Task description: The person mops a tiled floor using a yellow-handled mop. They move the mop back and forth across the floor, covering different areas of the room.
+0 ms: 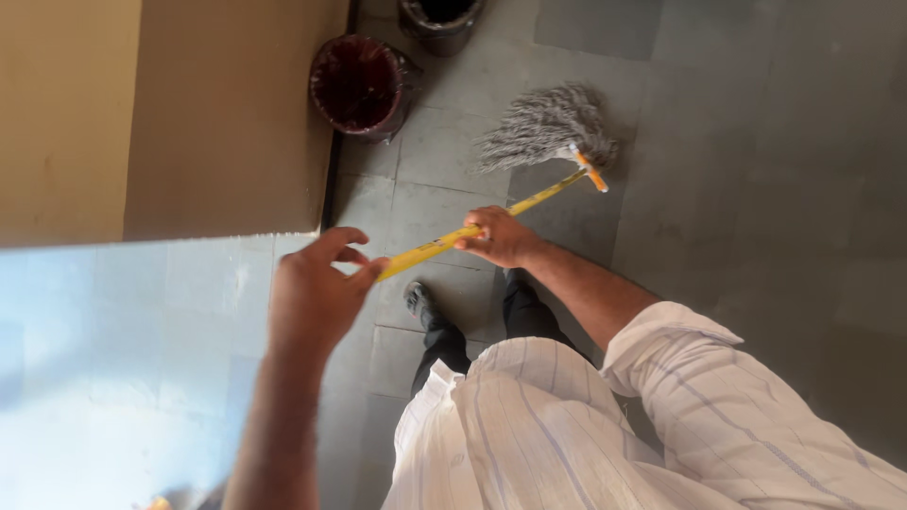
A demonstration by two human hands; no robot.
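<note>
Meanwhile: Mop Held Over Grey Tiles

Both hands hold the yellow mop handle: the right hand wraps it, the left hand pinches its end. At one o'clock lies the grey mop head; at eleven, a maroon bucket.

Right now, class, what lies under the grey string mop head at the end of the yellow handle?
Under the grey string mop head lies the grey tiled floor. The tile directly beneath the strands is covered, so whether it is wet or dirty cannot be seen.
</note>
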